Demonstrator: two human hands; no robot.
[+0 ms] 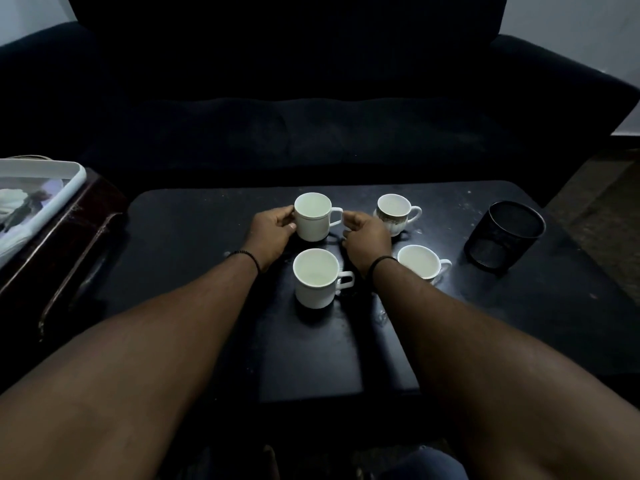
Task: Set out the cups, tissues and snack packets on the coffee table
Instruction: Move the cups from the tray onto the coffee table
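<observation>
Cups: 4 stand close together on the black coffee table (207, 271). The left hand (272, 230) grips the far white cup (313, 216); the right hand (367, 233), fingers curled, touches its handle. A nudge risks knocking the patterned cup (394, 213).

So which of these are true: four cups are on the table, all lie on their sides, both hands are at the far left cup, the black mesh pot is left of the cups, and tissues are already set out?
1. Four cups stand on the coffee table. True.
2. All cups lie on their sides. False: all stand upright.
3. The left hand and right hand are at the far left cup. True.
4. The black mesh pot is left of the cups. False: right.
5. Tissues are on the table. False: none visible there.
</observation>
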